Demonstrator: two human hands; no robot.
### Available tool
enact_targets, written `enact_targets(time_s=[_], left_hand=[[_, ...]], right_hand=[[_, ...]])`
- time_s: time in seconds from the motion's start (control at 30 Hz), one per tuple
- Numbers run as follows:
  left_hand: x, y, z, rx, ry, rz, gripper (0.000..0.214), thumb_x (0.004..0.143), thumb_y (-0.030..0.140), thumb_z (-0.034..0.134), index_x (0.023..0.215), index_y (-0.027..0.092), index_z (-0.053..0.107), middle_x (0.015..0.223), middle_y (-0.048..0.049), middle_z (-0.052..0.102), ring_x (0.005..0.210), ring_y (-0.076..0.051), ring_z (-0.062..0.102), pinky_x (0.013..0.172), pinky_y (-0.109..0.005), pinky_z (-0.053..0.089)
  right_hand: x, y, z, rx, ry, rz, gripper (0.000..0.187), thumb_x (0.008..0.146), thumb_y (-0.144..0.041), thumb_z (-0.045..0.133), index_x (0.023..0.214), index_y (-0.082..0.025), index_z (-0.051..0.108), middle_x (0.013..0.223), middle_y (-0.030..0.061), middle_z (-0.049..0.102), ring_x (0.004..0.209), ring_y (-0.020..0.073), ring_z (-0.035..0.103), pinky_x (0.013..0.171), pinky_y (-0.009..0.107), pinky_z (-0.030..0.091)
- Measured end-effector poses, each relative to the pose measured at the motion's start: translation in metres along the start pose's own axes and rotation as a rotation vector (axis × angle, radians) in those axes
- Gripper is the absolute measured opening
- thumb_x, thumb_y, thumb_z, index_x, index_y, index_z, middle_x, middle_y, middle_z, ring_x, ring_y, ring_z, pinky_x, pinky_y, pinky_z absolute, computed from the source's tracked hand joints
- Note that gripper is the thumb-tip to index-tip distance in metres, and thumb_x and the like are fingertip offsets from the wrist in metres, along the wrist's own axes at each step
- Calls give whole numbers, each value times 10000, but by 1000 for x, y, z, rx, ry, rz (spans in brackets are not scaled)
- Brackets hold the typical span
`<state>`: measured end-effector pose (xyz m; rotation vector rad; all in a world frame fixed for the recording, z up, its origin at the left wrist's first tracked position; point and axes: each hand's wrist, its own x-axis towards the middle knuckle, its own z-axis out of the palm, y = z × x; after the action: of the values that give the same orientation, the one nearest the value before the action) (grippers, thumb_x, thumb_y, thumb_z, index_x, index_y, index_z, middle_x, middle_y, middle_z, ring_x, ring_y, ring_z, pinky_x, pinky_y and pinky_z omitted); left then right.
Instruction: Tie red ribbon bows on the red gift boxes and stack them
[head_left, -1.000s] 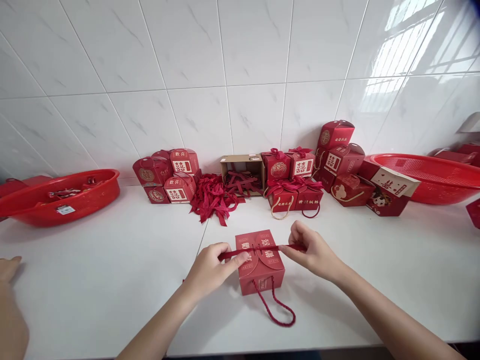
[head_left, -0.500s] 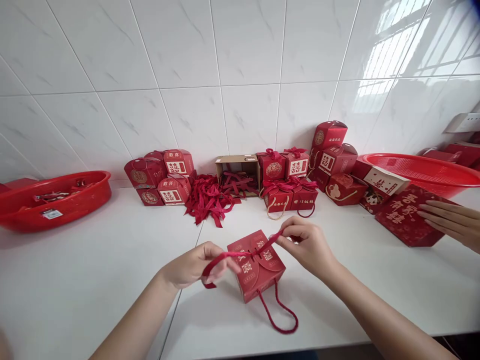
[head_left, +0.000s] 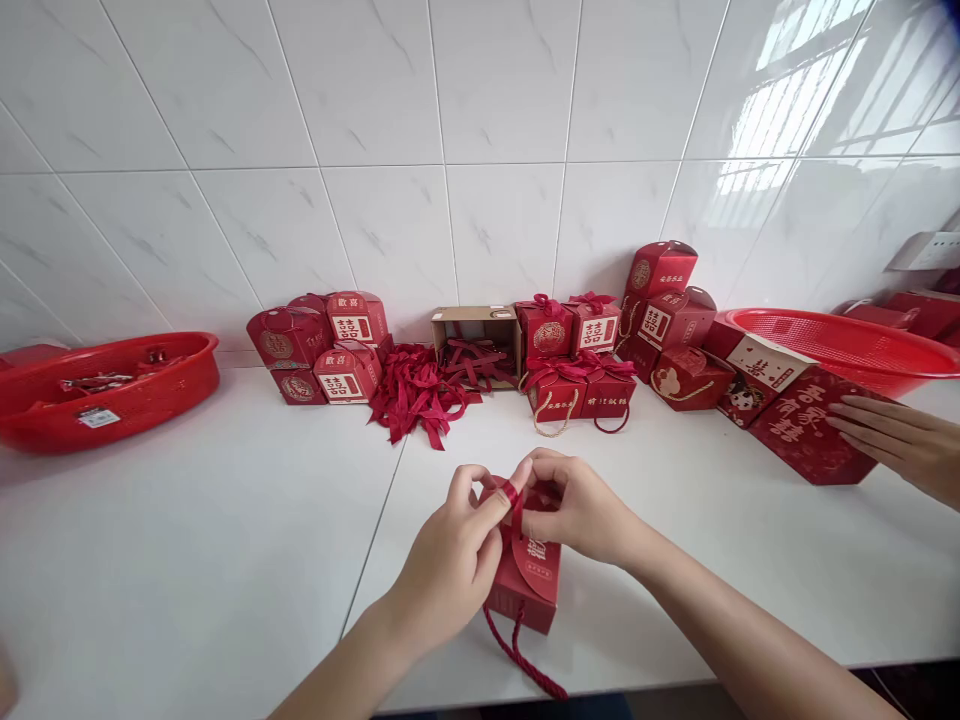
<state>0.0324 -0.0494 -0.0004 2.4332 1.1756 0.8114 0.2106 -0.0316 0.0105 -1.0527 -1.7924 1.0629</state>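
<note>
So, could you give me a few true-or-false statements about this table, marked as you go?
1. The left hand and right hand are close together at a gift box. True.
2. The ribbon there is white. False: the ribbon is red.
3. Loose ribbons lie beside an open cardboard box. True.
4. The left basin is blue. False: the left basin is red.
5. Another person's hand rests on another red box. True.

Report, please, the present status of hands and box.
Left hand and right hand together, handling red ribbon. Gift box beneath, on table. Co-worker's hand well clear, on larger box at right.
</note>
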Motion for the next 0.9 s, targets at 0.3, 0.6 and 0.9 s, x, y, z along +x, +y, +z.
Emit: enact_targets(time_s=[0.3, 0.6, 0.9], left_hand=[[4, -13, -10, -297, 69, 24, 186, 893, 191, 501, 837, 194, 678, 932, -45, 547, 689, -98, 550, 556, -197, 452], [0, -28, -24, -260, 61, -298, 174, 880, 298, 480, 797, 191, 590, 915, -33, 551, 644, -114, 512, 558, -238, 426], [-3, -23, -39, -439, -165, -145, 187, 848, 317, 487, 696, 208, 491, 1155, -61, 543, 1133, -234, 481, 897, -340, 420]], right_hand=[[8, 2, -15, -214, -213, -230, 246, 589, -20, 563, 556, -177, 376, 799, -12, 491, 591, 77, 410, 525, 222, 338], [-24, 5, -25, -399, -163, -172, 221, 692, -60, 546, 580, -176, 396, 999, 45, 524, 632, 90, 498, 580, 253, 395], [-23, 8, -24, -335, -75, -154, 282, 691, -38, 535, 565, -201, 342, 1024, 82, 618, 1038, 223, 599, 707, 281, 458]])
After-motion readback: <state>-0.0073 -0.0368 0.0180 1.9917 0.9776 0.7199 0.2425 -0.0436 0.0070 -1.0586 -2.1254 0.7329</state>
